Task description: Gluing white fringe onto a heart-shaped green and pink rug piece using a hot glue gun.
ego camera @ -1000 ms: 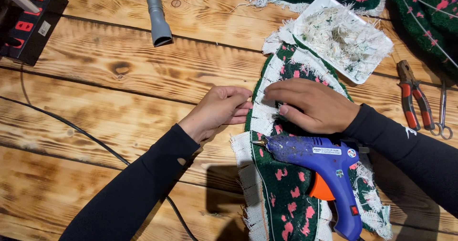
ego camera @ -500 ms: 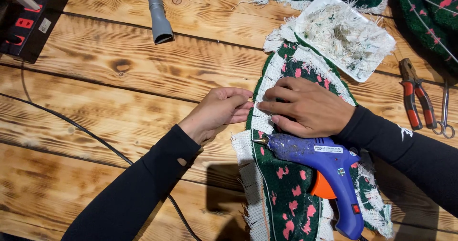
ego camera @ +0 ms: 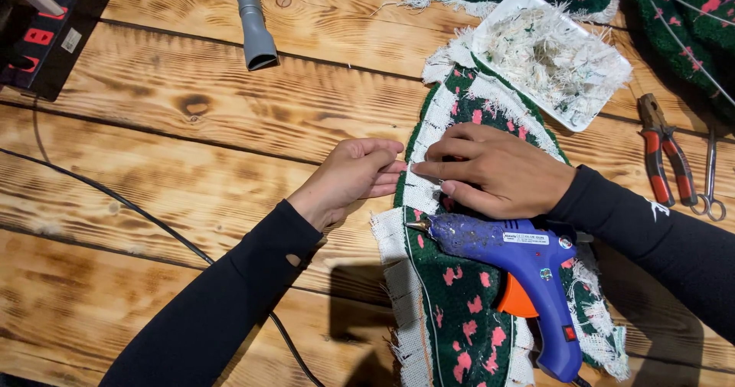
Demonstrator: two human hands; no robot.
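A long dark green tufted rug piece [ego camera: 459, 310] with pink spots and a white fringed cloth border lies on the wooden table [ego camera: 191, 173]. My left hand [ego camera: 352, 179] rests flat on the table with its fingertips pushing against the white border at the piece's left edge. My right hand [ego camera: 498, 174] lies flat on top of the piece, its fingers pressing the same folded border down. A blue glue gun [ego camera: 521, 272] with an orange trigger lies on the rug just below my right hand, its nozzle pointing left.
A white tray [ego camera: 612, 88] full of pale yarn scraps sits at the upper right. Red-handled pliers [ego camera: 662, 157] and thin metal scissors [ego camera: 710, 180] lie at the right. A grey hose nozzle [ego camera: 253, 27], a black power strip [ego camera: 53, 31] and a black cable [ego camera: 115, 199] occupy the left. More green rug pieces [ego camera: 689, 12] lie at the top.
Both hands stay pressed on the rug's left border; the right-hand fingers have shifted slightly along the fold. The glue gun has not moved.
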